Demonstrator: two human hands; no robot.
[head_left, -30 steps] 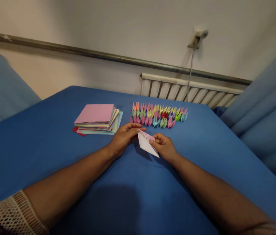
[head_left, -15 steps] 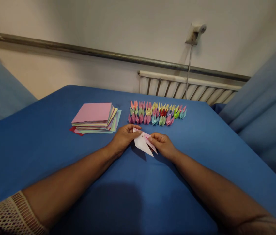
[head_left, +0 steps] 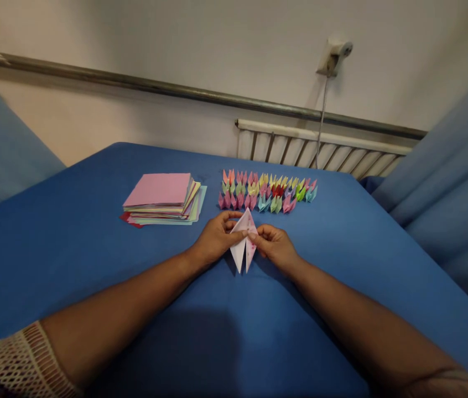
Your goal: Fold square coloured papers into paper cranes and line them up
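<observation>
A folded sheet of origami paper point(head_left: 239, 255), white on one side and pink-patterned on the other, is held between both hands above the blue cloth. Its shape is a narrow diamond, with one point upward and two split legs pointing toward me. My left hand point(head_left: 216, 236) grips the left edge, thumb on the front and fingers behind. From the right, my right hand point(head_left: 276, 243) pinches the other edge, its thumb near the middle of the paper. Just beyond the hands stand several rows of small folded paper cranes point(head_left: 276, 204) in many colours.
On the left lies a stack of coloured paper point(head_left: 158, 189), pink on top. A blue cloth point(head_left: 308, 342) covers the table. Behind it are a wall rail point(head_left: 176, 91), a radiator point(head_left: 292, 146) and a socket with a cord point(head_left: 331, 59). Blue curtains point(head_left: 458, 182) hang at both sides.
The folded paper has turned from a slant to upright, with its split legs now pointing toward me. My left thumb has moved right to the paper's middle, close to the right thumb.
</observation>
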